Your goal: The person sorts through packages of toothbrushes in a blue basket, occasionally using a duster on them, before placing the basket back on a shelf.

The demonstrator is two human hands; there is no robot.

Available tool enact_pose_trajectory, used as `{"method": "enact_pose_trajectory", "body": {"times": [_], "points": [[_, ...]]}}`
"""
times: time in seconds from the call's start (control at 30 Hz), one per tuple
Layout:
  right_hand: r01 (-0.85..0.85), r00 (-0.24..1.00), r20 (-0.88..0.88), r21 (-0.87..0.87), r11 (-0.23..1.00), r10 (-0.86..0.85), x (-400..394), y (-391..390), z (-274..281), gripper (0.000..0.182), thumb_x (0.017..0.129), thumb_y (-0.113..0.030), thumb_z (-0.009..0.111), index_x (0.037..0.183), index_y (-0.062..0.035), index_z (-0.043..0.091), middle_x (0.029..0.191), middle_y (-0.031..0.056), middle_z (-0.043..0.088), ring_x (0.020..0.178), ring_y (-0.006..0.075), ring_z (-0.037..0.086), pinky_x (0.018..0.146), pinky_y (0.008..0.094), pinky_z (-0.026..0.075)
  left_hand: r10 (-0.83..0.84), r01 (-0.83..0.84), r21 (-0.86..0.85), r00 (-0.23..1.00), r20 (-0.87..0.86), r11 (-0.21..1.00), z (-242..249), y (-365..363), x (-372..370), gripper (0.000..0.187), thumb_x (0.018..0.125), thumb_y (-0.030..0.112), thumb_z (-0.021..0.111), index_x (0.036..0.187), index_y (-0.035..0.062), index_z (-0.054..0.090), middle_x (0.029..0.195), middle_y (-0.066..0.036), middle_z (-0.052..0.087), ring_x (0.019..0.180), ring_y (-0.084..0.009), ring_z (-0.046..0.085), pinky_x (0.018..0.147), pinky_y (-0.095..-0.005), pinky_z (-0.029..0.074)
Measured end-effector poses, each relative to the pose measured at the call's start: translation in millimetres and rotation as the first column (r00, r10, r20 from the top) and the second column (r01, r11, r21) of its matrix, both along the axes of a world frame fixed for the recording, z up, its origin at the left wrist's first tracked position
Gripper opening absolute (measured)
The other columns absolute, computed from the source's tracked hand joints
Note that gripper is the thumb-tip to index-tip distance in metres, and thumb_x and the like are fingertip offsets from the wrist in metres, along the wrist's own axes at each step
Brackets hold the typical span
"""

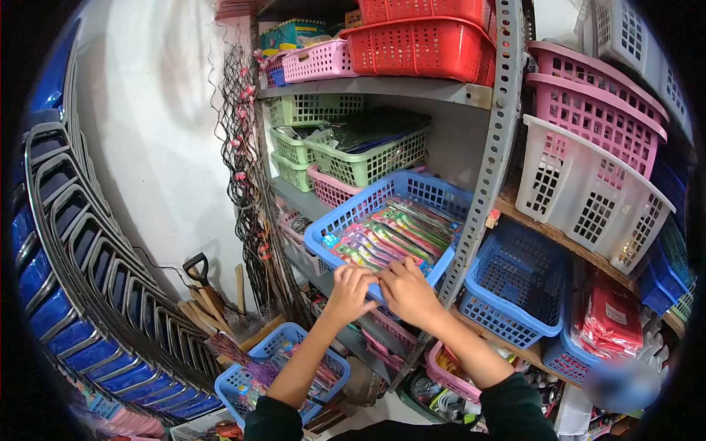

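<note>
- At the shelf's front edge, your left hand and right hand pinch the near rim of the blue basket, steadying it.
- Its colourful packets lie flat in overlapping rows, so each stays visible.

Blue basket: perforated plastic, slight sheen. Packets inside: glossy plastic wrap. Shelf upright: punched grey metal, matt. Stacked chairs: shiny metal frames.
</note>
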State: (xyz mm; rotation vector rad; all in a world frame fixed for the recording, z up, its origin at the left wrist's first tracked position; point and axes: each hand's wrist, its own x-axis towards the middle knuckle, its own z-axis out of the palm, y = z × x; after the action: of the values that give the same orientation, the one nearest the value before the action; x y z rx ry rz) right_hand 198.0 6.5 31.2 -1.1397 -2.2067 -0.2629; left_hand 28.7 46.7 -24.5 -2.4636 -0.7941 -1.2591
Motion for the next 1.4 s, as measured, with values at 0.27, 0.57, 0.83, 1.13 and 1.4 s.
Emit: {"method": "enact_pose_trajectory", "body": {"times": [0.27, 0.57, 0.83, 1.13, 1.4], "points": [[0.117, 0.992, 0.007, 0.254, 0.96, -0.123, 1, -24, 0, 0.034, 0.08, -0.016, 0.064, 0.11, -0.0039, 0.059, 0.087, 0.0079, 0.057, 0.083, 0.0263, 0.048, 0.076, 0.0386, 0.037, -0.03, 0.026, -0.049, 0.996, -0.079, 0.998, 35, 14, 7, 0.055, 0.055, 0.019, 0.081, 0.098, 0.0058, 0.05, 0.1, -0.009, 0.051, 0.101, -0.0272, 0.048, 0.095, -0.0439, 0.031], [0.193, 0.981, -0.089, 0.276, 0.942, -0.175, 17, 10, -4, 0.03, 0.08, -0.013, 0.063, 0.109, -0.0069, 0.06, 0.085, 0.0067, 0.056, 0.084, 0.0274, 0.049, 0.078, 0.0395, 0.036, -0.027, 0.021, -0.074, 0.997, -0.073, 0.997, 38, 50, 33, 0.054, 0.06, 0.023, 0.079, 0.101, 0.0048, 0.049, 0.105, -0.012, 0.05, 0.106, -0.0293, 0.046, 0.099, -0.044, 0.03], [0.403, 0.915, -0.095, 0.285, 0.87, -0.393, 10, 13, -27, 0.049, 0.077, -0.012, 0.059, 0.125, -0.0086, 0.05, 0.115, 0.0145, 0.049, 0.113, 0.0349, 0.043, 0.102, 0.0593, 0.023, -0.001, 0.01, -0.141, 0.998, 0.062, 0.99, 32, 30, 49, 0.057, 0.068, 0.018, 0.074, 0.116, 0.0045, 0.046, 0.119, -0.011, 0.047, 0.123, -0.0315, 0.038, 0.109, -0.0475, 0.024], [0.14, 0.932, -0.355, 0.175, 0.975, -0.07, -37, -17, -61, 0.041, 0.08, -0.008, 0.057, 0.12, -0.0048, 0.053, 0.13, 0.0184, 0.044, 0.13, 0.0405, 0.032, 0.106, 0.0556, 0.023, 0.13, -0.027, -0.335, 0.949, 0.287, 0.942, -32, -55, -6, 0.056, 0.077, 0.015, 0.065, 0.129, 0.0059, 0.044, 0.131, -0.012, 0.048, 0.125, -0.0316, 0.042, 0.102, -0.0454, 0.034], [-0.434, 0.788, -0.566, -0.235, 0.87, 0.241, -138, -23, -162, 0.038, 0.08, -0.002, 0.057, 0.117, -0.002, 0.051, 0.116, 0.0174, 0.052, 0.108, 0.0354, 0.049, 0.093, 0.0423, 0.039, 0.559, -0.351, -0.557, 0.787, 0.261, 0.753, -109, -125, -102, 0.048, 0.078, 0.015, 0.064, 0.122, 0.0031, 0.047, 0.123, -0.015, 0.053, 0.117, -0.0335, 0.048, 0.097, -0.0417, 0.038]]}}
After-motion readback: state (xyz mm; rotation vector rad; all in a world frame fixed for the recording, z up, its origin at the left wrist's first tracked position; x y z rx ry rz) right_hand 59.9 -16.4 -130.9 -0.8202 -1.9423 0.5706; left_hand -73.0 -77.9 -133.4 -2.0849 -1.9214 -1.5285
